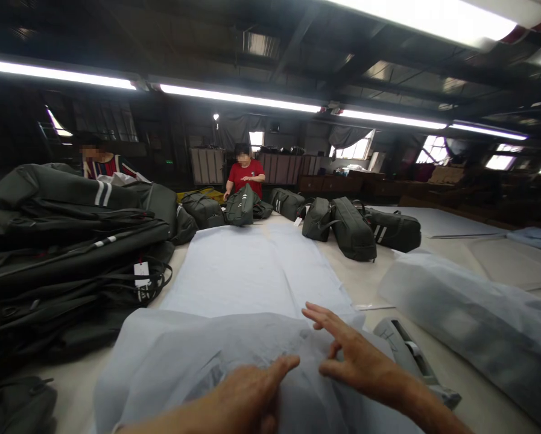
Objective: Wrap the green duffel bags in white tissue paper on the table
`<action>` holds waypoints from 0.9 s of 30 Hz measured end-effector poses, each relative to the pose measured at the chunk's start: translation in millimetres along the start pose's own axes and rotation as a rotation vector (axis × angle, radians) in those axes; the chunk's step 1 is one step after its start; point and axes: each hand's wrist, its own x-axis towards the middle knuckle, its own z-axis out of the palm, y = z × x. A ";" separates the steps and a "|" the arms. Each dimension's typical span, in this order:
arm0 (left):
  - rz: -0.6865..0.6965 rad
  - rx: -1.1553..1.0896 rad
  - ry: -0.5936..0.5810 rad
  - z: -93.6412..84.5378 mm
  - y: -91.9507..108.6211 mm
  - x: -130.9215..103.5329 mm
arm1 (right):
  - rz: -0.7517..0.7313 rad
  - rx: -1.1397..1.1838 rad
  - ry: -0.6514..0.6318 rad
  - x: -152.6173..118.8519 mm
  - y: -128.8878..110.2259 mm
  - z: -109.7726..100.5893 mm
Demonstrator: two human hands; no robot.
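Observation:
A translucent whitish plastic bag [170, 343] lies in front of me, with a dark shape dimly visible inside it. Over its middle is my left hand [247, 392], one digit stretched out to the right and the other fingers partly hidden below. My right hand [356, 355] hovers above the bag's right side, its fingers spread and its thumb apart from them. Neither hand visibly grips anything. Beyond the bag, flat white sheets [247, 265] are laid along the table. A grey tape dispenser [406, 349] with black marking stands just right of my right hand.
Dark green bags [71, 241] are piled high at left. Several more, such as this duffel bag [351, 229], stand farther along the table. At right lies a filled plastic-wrapped bag [469, 307]. A person in red [247, 175] handles a bag opposite; another person [107, 163] is behind the pile.

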 end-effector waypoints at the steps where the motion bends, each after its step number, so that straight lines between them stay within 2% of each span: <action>1: 0.004 0.071 -0.003 -4.0 8.9 3.1 | -0.007 -0.054 -0.055 5.5 -6.3 -4.6; 4: 0.035 0.288 -0.090 -16.9 28.9 14.7 | -0.031 -0.315 -0.193 23.9 -25.1 -15.6; 8: -0.011 0.596 -0.217 -30.3 30.4 36.0 | 0.004 -0.658 -0.343 44.0 -40.6 -27.4; 12: -0.017 0.521 -0.179 -38.9 20.9 60.5 | 0.049 -0.558 -0.297 49.8 -36.2 -38.5; 15: -0.057 0.430 -0.163 -37.6 10.8 77.4 | 0.189 -0.430 -0.316 51.1 -21.9 -42.1; 17: -0.102 0.445 -0.163 -34.3 2.5 87.0 | 0.244 -0.426 -0.308 53.6 -9.3 -41.2; 20: -0.112 0.538 -0.128 -32.7 -6.2 97.9 | 0.245 -0.493 -0.275 59.1 11.4 -36.9; 23: -0.146 0.592 -0.118 -35.2 -1.4 99.3 | 0.272 -0.473 -0.292 63.5 29.1 -33.0; 25: -0.102 0.672 -0.070 -29.7 6.4 92.7 | 0.284 -0.444 -0.298 65.5 36.8 -32.2; 27: 0.100 0.849 -0.013 -11.2 8.9 82.1 | 0.286 -0.424 -0.304 67.3 41.0 -32.7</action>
